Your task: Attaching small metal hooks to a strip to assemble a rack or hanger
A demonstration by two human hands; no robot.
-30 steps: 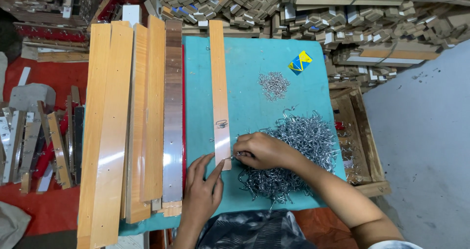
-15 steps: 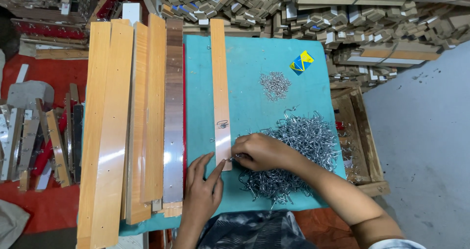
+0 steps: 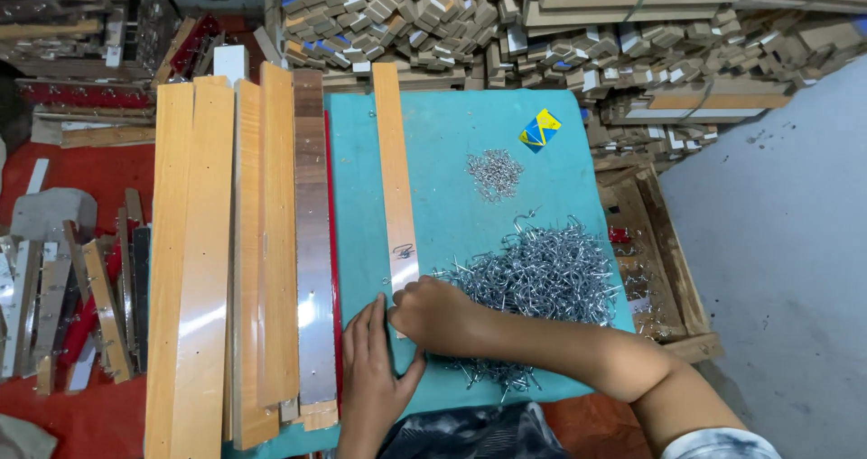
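right hand point(image 3: 440, 315) lay closed on the near end of a wooden strip point(image 3: 396, 179), left hand point(image 3: 372, 373) flat just beside; metal hooks point(image 3: 542, 274) heaped right, largely unused; stacked strips point(image 3: 235, 251) left.

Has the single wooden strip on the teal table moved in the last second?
No. The strip lies where it did against the teal table edges, both hands at its near end.

Bright, even overhead light; glare streaks the glossy wooden slats point(image 3: 194, 306) left of the fingers point(image 3: 375, 319). Shadows are soft. Edges bow slightly, and far stacks perhaps lose sharpness.
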